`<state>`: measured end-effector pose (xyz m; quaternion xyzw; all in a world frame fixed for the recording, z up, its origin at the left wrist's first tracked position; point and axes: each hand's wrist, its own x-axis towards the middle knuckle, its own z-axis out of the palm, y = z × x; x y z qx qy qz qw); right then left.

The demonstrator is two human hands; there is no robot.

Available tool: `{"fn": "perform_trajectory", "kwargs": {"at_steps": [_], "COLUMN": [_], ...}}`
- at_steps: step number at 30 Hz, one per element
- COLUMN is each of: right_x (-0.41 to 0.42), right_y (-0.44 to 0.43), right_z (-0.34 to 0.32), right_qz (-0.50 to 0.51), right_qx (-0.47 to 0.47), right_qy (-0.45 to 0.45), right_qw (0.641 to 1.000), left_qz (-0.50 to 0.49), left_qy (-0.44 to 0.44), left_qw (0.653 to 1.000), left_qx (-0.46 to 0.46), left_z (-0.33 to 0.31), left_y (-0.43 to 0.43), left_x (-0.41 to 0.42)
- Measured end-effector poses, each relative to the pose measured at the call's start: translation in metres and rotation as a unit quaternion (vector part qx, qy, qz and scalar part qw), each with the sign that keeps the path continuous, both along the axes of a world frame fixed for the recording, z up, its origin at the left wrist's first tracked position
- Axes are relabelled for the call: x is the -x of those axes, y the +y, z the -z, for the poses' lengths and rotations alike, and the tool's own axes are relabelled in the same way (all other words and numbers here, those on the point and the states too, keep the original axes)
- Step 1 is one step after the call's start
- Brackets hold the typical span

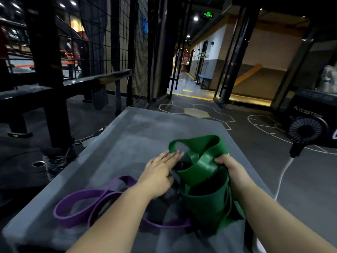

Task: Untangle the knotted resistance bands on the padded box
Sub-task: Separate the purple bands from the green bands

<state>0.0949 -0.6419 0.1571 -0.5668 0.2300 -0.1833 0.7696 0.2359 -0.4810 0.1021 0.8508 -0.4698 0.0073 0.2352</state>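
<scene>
On the padded box [142, 136], toward its near right part, sits the tangle: a wide green band [202, 167] bunched in several overlapping loops. One loop stands up on the far side, the rest fold over each other down to the near right edge. A purple band [76, 198] lies flat on the box's near left part in long loops, and one strand runs under the left forearm toward the bottom of the green pile. A dark strip [168, 195] shows between the two bands. Can't tell if it is a third band.

Left hand [160, 170]: flat, fingers straight and together, palm down at the left side of the green pile, fingertips touching the edge of the standing loop. It grips nothing. Right hand [228, 165]: at the right side of the pile, fingers curled round a fold of the green band, holding it.

Right of the box, on the floor: a small black fan [306, 130] with a white cable [281, 178], in front of a black box printed PLYO SOFT BOX [308, 106]. Beyond the box's far left corner, a wire mesh panel [109, 42].
</scene>
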Motion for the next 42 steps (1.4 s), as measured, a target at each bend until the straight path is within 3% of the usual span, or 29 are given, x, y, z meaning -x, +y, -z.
{"fn": "perform_trajectory", "kwargs": {"at_steps": [7,15,21,29,33,42], "right_x": [0.026,0.026,0.015,-0.039,-0.064,-0.086], "right_y": [0.006,-0.007,-0.009,-0.021,-0.025,-0.032], "right_z": [0.036,0.037,0.025,-0.042,-0.064,-0.075], "right_qz": [0.016,0.084,0.095,0.137,0.123,0.140], "right_qx": [-0.056,-0.052,-0.015,0.011,0.023,0.104], "right_qy": [0.044,0.056,0.068,0.014,0.006,0.013], "right_qw": [0.997,0.994,0.993,0.990,0.992,0.985], "left_qz": [-0.012,-0.043,-0.120,-0.280,-0.293,-0.312], "left_qy": [0.017,0.094,0.089,0.125,0.082,0.079], "left_qw": [0.999,0.994,0.986,0.882,0.862,0.821], "left_qx": [-0.038,0.021,0.078,0.358,0.405,0.471], "left_z": [0.010,0.009,0.010,-0.025,-0.038,-0.058], "left_y": [-0.015,-0.004,0.002,0.029,0.040,0.055], "left_x": [-0.004,-0.010,-0.011,-0.018,-0.021,-0.024]}}
